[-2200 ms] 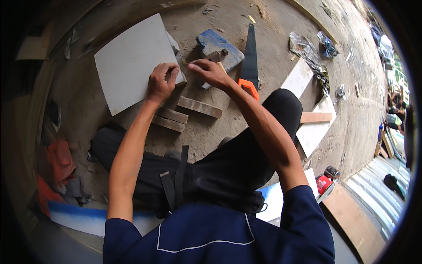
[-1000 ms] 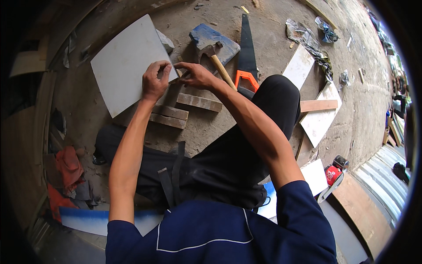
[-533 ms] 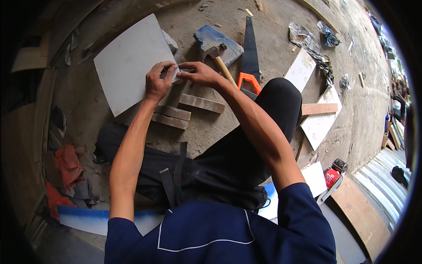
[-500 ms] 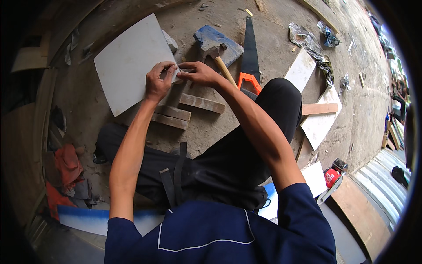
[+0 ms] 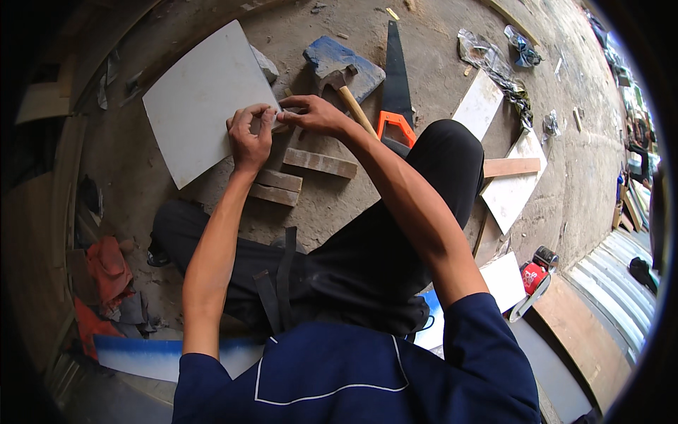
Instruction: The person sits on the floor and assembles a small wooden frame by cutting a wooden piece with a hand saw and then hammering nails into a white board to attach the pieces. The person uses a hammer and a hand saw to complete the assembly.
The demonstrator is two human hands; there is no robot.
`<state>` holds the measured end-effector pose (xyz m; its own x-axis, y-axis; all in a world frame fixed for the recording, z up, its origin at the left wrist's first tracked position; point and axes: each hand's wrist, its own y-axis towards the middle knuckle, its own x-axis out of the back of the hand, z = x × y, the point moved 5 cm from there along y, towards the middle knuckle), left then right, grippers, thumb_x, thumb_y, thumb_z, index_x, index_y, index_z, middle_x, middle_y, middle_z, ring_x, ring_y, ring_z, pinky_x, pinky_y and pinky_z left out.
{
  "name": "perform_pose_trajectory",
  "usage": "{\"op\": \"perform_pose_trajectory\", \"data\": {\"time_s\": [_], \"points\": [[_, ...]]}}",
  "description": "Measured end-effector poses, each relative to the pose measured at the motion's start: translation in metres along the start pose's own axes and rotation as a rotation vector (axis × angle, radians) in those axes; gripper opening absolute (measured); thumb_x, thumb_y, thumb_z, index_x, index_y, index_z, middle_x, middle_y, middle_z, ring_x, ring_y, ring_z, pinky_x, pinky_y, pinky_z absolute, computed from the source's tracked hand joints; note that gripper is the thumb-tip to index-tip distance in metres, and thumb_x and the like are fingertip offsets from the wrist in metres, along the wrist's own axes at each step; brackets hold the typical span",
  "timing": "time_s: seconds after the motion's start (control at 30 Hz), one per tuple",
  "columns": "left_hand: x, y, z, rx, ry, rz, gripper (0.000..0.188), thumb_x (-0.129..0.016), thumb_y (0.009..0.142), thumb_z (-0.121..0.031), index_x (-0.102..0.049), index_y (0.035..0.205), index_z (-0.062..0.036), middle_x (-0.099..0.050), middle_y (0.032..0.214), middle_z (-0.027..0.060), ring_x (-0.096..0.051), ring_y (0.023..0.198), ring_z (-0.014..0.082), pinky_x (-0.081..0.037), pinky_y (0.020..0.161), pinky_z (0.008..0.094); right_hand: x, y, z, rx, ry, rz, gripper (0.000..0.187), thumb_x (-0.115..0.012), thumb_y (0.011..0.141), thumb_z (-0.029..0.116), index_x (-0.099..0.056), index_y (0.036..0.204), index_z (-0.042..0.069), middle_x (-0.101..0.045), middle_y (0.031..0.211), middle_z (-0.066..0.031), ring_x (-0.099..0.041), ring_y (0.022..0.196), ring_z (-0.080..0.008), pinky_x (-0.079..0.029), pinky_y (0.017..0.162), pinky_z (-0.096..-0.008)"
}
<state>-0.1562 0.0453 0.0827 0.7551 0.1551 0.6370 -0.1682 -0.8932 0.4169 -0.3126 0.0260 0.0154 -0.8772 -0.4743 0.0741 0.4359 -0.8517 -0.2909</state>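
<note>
A white board (image 5: 205,99) stands out to the front left, raised off the floor. At its right edge, near the corner, my left hand (image 5: 251,138) has its fingers curled and its thumb pressed against them; whatever they pinch is too small to make out. Right beside it, my right hand (image 5: 316,115) has thumb and fingers closed on the board's edge. The two hands almost touch. Beyond my right hand a claw hammer (image 5: 359,112) rests with its head on a blue block (image 5: 346,65). A handsaw (image 5: 397,88) with an orange handle lies to its right.
Short wooden blocks (image 5: 319,163) lie below the hands. To the right are white board offcuts (image 5: 519,180), a wood strip (image 5: 511,167), crumpled plastic (image 5: 484,55) and a red power tool (image 5: 534,277). Orange cloth (image 5: 108,268) sits at the left. My bent knee (image 5: 448,152) rises beside the saw.
The whole view has shifted slightly. My left hand has tilted a little and its fingers stay at the board's edge. The right hand keeps its place there, and the tools have not moved.
</note>
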Motion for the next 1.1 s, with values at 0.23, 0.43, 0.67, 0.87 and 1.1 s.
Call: {"op": "perform_pose_trajectory", "data": {"time_s": [0.23,0.43,0.67,0.87,1.1], "points": [[0.0019,-0.0009,-0.0015,-0.089,-0.021,0.025,0.01,-0.066,0.088,-0.018,-0.066,0.09,-0.009,-0.068,0.089,0.0034,-0.061,0.085,0.0221,-0.041,0.082,0.0352,0.0013,-0.0016,0.0008,-0.022,0.016,0.011,0.054,-0.067,0.088,0.04,-0.058,0.126,0.003,-0.066,0.114,-0.0136,-0.064,0.101,-0.0228,-0.05,0.085,-0.0322],[0.0025,0.0009,-0.0017,-0.087,-0.03,0.048,0.012,-0.067,0.088,-0.018,-0.067,0.093,-0.0079,-0.067,0.09,0.0054,-0.061,0.086,0.0218,-0.043,0.082,0.0342,0.0001,-0.0014,-0.0013,0.024,0.081,0.03,0.056,-0.065,0.091,0.038,-0.055,0.13,0.0,-0.065,0.117,-0.0143,-0.06,0.108,-0.0199,-0.047,0.091,-0.0306],[0.0023,0.0019,-0.004,-0.08,-0.012,0.048,0.012,-0.068,0.087,-0.019,-0.068,0.093,-0.0077,-0.068,0.089,0.0057,-0.062,0.084,0.0208,-0.044,0.081,0.0339,-0.0016,-0.0008,-0.0056,0.026,0.133,0.028,0.053,-0.063,0.093,0.036,-0.054,0.13,-0.001,-0.065,0.117,-0.0138,-0.06,0.106,-0.0175,-0.046,0.092,-0.0296],[0.0032,0.0008,0.0004,-0.094,-0.026,0.013,0.01,-0.07,0.085,-0.018,-0.069,0.09,-0.0099,-0.069,0.088,0.0025,-0.062,0.085,0.0212,-0.042,0.081,0.0351,-0.0025,-0.0031,-0.0021,0.018,0.129,0.013,0.05,-0.062,0.093,0.034,-0.055,0.13,0.0,-0.067,0.112,-0.0117,-0.061,0.101,-0.0159,-0.047,0.088,-0.0292],[0.0011,0.0021,-0.0029,-0.07,-0.033,0.019,0.01,-0.07,0.084,-0.019,-0.068,0.089,-0.0096,-0.069,0.089,0.0029,-0.062,0.086,0.0216,-0.043,0.081,0.0349,0.0004,-0.0021,-0.0059,0.113,0.148,-0.05,0.047,-0.064,0.091,0.032,-0.059,0.125,0.001,-0.069,0.092,-0.0122,-0.064,0.079,-0.0168,-0.053,0.067,-0.0308]]}}
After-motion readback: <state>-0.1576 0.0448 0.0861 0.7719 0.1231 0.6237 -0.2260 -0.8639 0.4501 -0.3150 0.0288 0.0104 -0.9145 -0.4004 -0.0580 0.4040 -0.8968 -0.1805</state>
